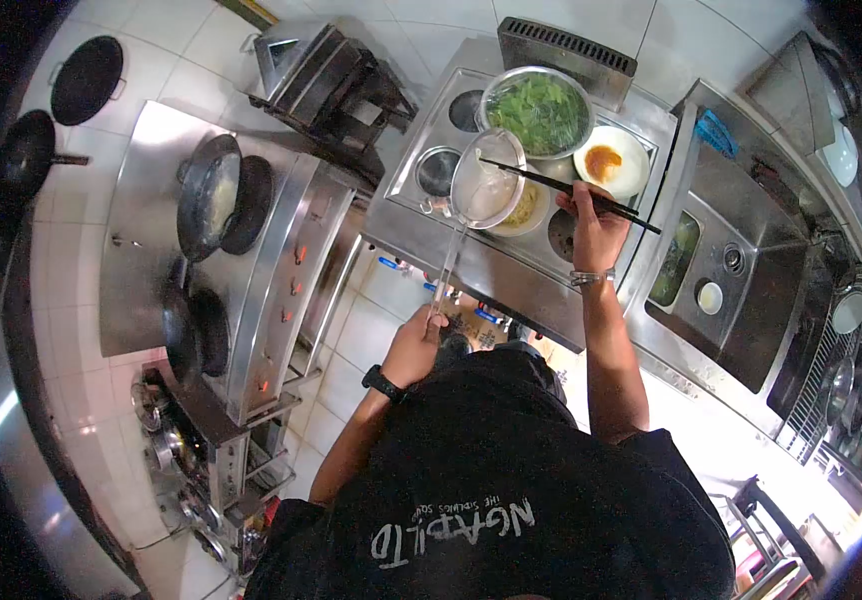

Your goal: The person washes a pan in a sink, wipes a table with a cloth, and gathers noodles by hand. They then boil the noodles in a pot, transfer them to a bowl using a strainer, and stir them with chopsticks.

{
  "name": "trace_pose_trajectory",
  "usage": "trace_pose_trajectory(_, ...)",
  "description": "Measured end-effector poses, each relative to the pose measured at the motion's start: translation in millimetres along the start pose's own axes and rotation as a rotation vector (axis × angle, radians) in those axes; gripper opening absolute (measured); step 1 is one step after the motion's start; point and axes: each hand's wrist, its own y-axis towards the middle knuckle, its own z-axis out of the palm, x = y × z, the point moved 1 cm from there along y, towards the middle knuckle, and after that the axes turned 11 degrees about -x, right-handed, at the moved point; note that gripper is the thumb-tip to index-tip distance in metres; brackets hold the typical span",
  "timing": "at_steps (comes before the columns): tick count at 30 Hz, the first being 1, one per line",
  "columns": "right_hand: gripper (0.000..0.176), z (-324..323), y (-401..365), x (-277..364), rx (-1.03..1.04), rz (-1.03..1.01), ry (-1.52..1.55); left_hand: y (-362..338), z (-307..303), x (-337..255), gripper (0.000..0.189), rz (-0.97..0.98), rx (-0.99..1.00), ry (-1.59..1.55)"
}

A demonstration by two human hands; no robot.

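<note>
My left hand [415, 346] is closed round the long handle of a mesh strainer [479, 205]. The strainer's round basket is held over the steel cooker top, and something pale sticks near its upper rim. In my right hand [594, 228] is a pair of dark chopsticks [551, 181], their tips reaching into the basket. Partly under the strainer is a container of yellowish food [523, 210]. Just behind stands a large steel bowl of green leaves [537, 112]. A white bowl with orange-brown sauce [606, 163] sits right beside my right hand.
A steel sink [726, 296] with a small white bowl [709, 297] lies to the right. Leftward is a stove [141, 270] carrying a wok [209, 198] with pale contents. Round wells [439, 172] open in the cooker top. Blue-handled valves [489, 316] sit below its front edge.
</note>
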Motion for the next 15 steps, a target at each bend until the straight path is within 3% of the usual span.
trace_pose_trajectory(10,0.014,0.6,3.9,-5.1,-0.051,0.187,0.238,0.1,1.3,4.9,0.021,-0.075,0.043,0.018)
trace_pose_trajectory(14,0.015,-0.6,2.6,-1.8,0.004,0.193,0.262,0.6,3.4,4.8,0.018,-0.054,0.048,0.016)
trace_pose_trajectory(15,0.016,-4.5,2.0,0.3,0.037,0.144,0.123,1.4,3.8,7.6,0.017,-0.055,0.040,0.036)
